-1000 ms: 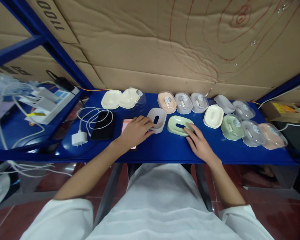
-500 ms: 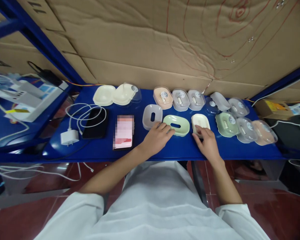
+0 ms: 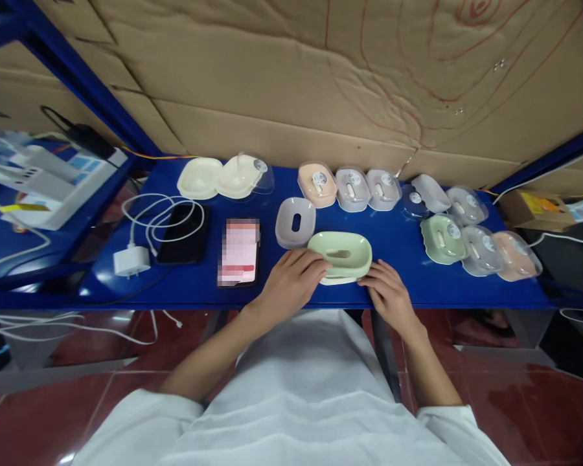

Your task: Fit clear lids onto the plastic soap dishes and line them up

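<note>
A light green soap dish (image 3: 357, 248) with a long slot in its floor sits over a cream dish (image 3: 339, 280), of which only a thin rim shows below it. My left hand (image 3: 296, 278) grips the left end of the green dish, fingers curled on its edge. At the right end, my right hand (image 3: 387, 291) has its fingers closed on the edge of the cream dish; the fingertips are partly hidden. Just left and behind stands a grey slotted soap dish (image 3: 286, 223), touched by neither hand.
Lidded soap dishes stand behind, including a peach one (image 3: 311, 191), and at right, including a green one (image 3: 440, 243). Two cream pieces (image 3: 199, 180) lie back left. A phone (image 3: 240, 252), a white charger (image 3: 131, 260) and a black device (image 3: 182, 239) occupy the blue table's left side.
The cream dish has moved left from its own spot to beneath the green dish, my right hand with it. My left hand has the green dish raised over it, nearer the table's front.
</note>
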Demonstrator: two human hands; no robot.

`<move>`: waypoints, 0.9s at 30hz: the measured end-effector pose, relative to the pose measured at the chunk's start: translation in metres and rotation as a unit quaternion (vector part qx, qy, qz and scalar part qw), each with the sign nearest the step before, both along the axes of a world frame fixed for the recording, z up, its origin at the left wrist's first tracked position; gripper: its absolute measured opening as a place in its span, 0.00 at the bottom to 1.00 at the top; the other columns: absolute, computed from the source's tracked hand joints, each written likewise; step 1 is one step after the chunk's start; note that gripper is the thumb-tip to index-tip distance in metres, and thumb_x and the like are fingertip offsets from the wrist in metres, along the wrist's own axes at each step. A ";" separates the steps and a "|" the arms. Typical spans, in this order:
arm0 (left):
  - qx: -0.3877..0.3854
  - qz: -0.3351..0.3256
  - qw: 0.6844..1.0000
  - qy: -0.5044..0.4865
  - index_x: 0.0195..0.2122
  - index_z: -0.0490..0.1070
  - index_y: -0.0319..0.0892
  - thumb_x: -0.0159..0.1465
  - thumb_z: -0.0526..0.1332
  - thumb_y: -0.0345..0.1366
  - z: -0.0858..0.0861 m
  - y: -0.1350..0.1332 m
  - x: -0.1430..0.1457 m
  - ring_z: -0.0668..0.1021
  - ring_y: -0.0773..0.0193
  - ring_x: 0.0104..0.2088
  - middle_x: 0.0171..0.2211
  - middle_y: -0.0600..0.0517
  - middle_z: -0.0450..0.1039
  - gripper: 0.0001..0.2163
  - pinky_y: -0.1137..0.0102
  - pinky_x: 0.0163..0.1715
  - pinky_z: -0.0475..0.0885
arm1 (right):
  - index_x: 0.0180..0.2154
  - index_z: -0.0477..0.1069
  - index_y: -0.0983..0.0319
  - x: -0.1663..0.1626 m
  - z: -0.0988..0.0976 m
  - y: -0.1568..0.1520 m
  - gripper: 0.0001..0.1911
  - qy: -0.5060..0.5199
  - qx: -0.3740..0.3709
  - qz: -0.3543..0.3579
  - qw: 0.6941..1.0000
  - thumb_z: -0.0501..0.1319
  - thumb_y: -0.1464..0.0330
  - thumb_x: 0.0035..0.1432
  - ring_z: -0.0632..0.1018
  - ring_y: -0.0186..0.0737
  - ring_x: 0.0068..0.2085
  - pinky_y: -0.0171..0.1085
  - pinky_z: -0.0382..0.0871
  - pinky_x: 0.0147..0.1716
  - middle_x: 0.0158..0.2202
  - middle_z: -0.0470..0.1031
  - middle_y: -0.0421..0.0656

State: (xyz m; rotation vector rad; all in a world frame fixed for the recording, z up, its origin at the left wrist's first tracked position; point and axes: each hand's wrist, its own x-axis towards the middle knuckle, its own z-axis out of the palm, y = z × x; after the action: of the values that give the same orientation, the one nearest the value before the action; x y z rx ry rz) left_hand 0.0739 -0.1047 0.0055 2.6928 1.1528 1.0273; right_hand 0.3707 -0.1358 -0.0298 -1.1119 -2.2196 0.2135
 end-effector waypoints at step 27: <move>-0.020 -0.029 0.994 0.102 0.55 0.74 0.42 0.77 0.60 0.35 -0.016 -0.004 0.026 0.77 0.50 0.59 0.57 0.42 0.77 0.10 0.52 0.64 0.69 | 0.60 0.76 0.55 0.004 0.007 0.019 0.21 -0.098 0.062 -0.059 0.991 0.69 0.55 0.70 0.73 0.60 0.70 0.60 0.71 0.66 0.65 0.74 0.54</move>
State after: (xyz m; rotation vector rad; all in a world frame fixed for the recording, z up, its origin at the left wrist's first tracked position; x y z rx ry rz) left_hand 0.1004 -0.1085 -0.0105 2.8350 1.1007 0.7268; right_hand 0.3745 -0.1168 -0.0229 -1.2357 -2.2915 -0.0871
